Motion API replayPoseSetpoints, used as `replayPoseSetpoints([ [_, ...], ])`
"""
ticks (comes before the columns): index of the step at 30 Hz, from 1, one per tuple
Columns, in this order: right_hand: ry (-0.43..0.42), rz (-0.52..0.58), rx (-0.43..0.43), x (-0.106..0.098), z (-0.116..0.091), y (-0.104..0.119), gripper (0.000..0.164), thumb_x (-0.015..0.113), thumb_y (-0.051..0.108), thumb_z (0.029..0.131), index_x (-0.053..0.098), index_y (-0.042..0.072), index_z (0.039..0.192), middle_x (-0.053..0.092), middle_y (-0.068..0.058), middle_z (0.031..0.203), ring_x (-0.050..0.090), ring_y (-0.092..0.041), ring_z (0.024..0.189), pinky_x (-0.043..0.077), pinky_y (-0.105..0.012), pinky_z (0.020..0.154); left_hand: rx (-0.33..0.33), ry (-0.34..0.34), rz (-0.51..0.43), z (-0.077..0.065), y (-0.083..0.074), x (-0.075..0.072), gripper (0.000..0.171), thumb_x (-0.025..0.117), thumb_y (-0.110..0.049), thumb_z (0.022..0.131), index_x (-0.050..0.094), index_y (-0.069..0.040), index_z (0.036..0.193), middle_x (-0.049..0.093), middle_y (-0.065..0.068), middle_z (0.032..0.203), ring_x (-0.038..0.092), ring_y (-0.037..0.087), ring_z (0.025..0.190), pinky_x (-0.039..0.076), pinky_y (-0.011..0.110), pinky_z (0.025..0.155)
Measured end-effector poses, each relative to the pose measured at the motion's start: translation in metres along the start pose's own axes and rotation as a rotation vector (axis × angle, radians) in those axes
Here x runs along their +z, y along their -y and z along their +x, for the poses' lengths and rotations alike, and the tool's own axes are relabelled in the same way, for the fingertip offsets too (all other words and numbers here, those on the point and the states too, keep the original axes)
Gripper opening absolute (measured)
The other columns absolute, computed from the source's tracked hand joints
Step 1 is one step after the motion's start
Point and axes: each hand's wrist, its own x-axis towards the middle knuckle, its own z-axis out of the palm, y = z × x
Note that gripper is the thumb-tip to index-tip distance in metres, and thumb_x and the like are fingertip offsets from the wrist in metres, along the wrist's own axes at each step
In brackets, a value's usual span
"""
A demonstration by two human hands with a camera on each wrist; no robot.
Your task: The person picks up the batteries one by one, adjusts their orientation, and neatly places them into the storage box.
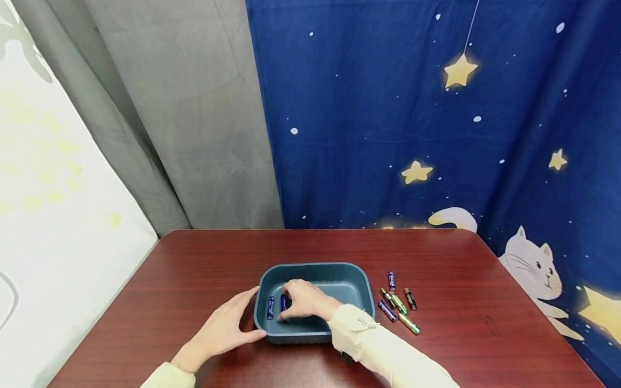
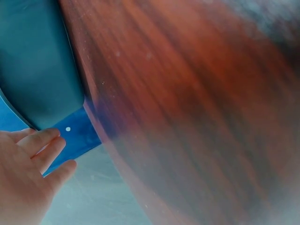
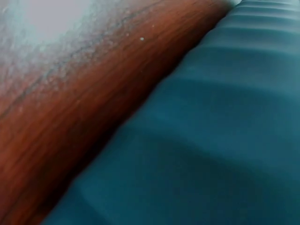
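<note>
A blue-grey plastic bin (image 1: 301, 339) sits on the table in the head view. Inside it at the left lies a blue battery (image 1: 270, 307). Just right of that, my right hand (image 1: 308, 299) reaches in and pinches a second blue battery (image 1: 283, 303) between thumb and fingers; the fingers partly cover it. My left hand (image 1: 225, 328) rests against the bin's left side, fingers extended and thumb at the front corner. In the left wrist view, its fingertips (image 2: 47, 136) touch the bin's outer wall (image 2: 42, 61). The right wrist view shows only the bin's ribbed wall (image 3: 211, 140) and table, no hand.
Several loose batteries, blue, green and dark with gold (image 1: 399, 303), lie on the table right of the bin, close together. The reddish-brown wooden table (image 1: 218, 253) ends at its back edge before grey and blue curtains (image 1: 364, 134).
</note>
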Motion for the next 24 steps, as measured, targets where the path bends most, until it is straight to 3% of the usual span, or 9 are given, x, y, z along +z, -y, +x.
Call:
replayPoseSetpoints([
  [15,-0.034,-0.159,-0.040,0.0048,0.0065,0.0084,0.050,0.076,0.050,0.064,0.064,0.012,0.095,0.052,0.006,0.079,0.047,-0.005,0.070,0.043,-0.018,0.062,0.022,-0.014,0.019,0.0005,-0.0011,-0.0014,0.088,0.071,-0.055,0.067,0.038,-0.015,0.139,0.049,0.001,0.130,0.048,0.019,0.117,0.043,0.043,0.091],
  [24,-0.035,-0.127,-0.035,0.0066,0.0078,0.0093,0.058,0.076,0.053,0.062,0.062,0.012,0.101,0.057,0.004,0.087,0.052,-0.007,0.079,0.046,-0.020,0.071,0.016,-0.007,0.024,0.0010,-0.0014,-0.0017,0.088,0.069,-0.058,0.068,0.038,-0.015,0.138,0.050,0.001,0.129,0.049,0.019,0.116,0.044,0.043,0.090],
])
